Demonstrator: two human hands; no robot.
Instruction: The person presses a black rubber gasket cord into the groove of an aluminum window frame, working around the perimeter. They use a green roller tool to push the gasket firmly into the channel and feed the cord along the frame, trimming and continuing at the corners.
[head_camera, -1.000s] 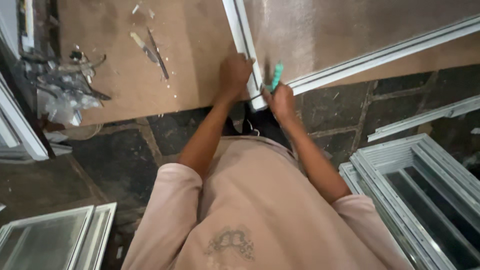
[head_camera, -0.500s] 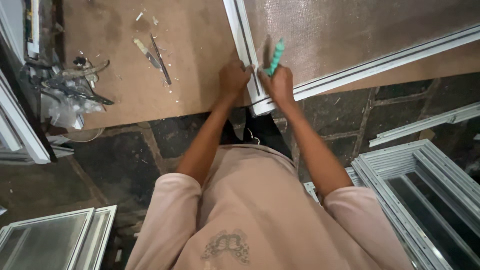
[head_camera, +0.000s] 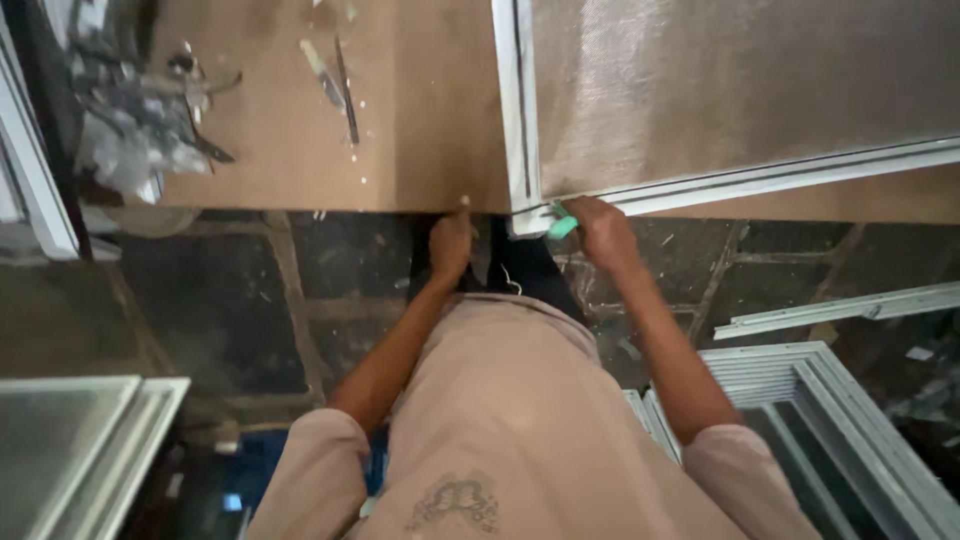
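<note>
Right hand (head_camera: 603, 232) grips a small green-handled tool (head_camera: 562, 227) at the near corner of the white-framed mesh screen panel (head_camera: 740, 100); left hand (head_camera: 450, 243), loosely curled, touches the brown board tabletop (head_camera: 420, 120) edge beside that corner. Best kept low, pressed firmly along the frame.

Window frame (head_camera: 620, 195) on the table (head_camera: 420, 150), tools (head_camera: 335, 75) left of the frame, both hands at the frame's near corner

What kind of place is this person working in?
Probably a window-frame workshop: a white-framed mesh screen panel lies on a brown wooden workbench, more white frames are stacked on the dark stone floor, and scattered hand tools lie nearby.
</note>
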